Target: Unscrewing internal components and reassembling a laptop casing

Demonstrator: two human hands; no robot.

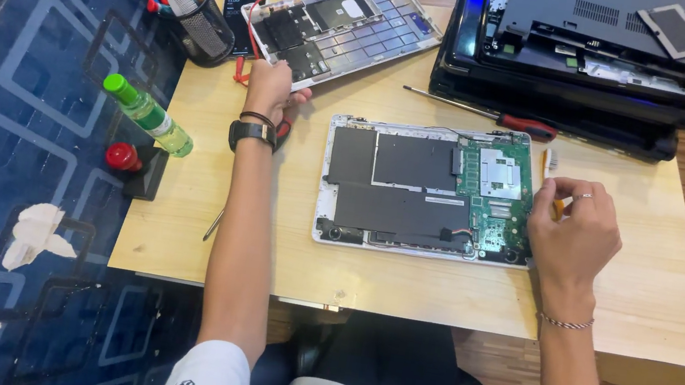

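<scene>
An opened laptop base (426, 189) lies on the wooden board, with black battery cells and a green circuit board (499, 189) showing. My right hand (574, 229) rests at its right edge, fingers closed on a small orange-handled tool (557, 207). My left hand (272, 91), with a black watch on the wrist, grips the lower left corner of a detached keyboard panel (345, 25) lying upside down at the back. Something red shows under that hand.
A red-handled screwdriver (499, 116) lies behind the laptop base. Stacked dark laptops (596, 72) fill the back right. A mesh cup of tools (203, 25), a phone (239, 5), a green-capped bottle (148, 113) and a red-topped item (130, 161) sit at the left. Crumpled tissues (37, 236) lie on the blue carpet.
</scene>
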